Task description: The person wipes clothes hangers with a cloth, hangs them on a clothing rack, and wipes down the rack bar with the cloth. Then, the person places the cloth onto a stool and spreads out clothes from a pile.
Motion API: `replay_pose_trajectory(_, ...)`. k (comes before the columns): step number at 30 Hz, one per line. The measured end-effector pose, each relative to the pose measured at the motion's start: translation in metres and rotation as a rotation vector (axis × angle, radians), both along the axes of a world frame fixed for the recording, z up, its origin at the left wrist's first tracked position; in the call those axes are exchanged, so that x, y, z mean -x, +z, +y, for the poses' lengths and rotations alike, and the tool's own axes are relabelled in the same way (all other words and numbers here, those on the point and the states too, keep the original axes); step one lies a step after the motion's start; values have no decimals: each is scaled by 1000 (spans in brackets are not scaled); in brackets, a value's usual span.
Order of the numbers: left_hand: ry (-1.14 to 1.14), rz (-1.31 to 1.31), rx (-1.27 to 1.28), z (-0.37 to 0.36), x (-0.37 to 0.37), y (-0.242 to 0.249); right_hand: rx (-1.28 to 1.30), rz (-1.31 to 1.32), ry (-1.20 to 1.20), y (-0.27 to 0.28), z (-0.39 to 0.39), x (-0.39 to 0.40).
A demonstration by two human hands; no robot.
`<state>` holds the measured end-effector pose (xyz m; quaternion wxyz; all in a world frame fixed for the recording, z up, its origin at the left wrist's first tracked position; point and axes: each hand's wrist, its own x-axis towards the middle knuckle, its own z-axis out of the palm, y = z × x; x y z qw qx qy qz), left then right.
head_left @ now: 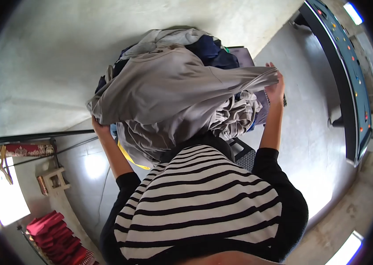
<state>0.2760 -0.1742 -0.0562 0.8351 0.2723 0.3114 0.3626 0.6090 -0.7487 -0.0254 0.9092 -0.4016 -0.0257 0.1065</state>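
Observation:
A grey-brown shirt (164,88) is spread wide over a heap of clothes, its neckline toward the far side. My left hand (101,128) grips its left edge, with the fingertips partly hidden under the cloth. Out to the right, my right hand (275,89) pinches the end of a sleeve and pulls it taut. Beneath and behind the shirt lie a light grey garment (164,39), a dark navy garment (212,51) and a crumpled beige cloth (238,115). What supports the heap is mostly hidden.
A pool table (343,75) with several coloured balls stands at the right. At the left are a black rail (49,135), a wooden hanger (4,165), a small stool (55,181) and stacked red chairs (56,236). A pale wall (58,57) rises beyond the heap.

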Motion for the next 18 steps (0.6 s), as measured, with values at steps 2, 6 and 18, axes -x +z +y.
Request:
replay_pose_trajectory(2,10,44,-96,5,4,-29,-31,247,-150,-43,-23,4)
replay_pose_trajectory(6,-14,316,-778,11,8,-55,-284,606,-433,-167,-84,12)
replay_pose_trajectory(18,-300,1196,-1212,-92,-50,45,81,199,-261,-32,-34,63)
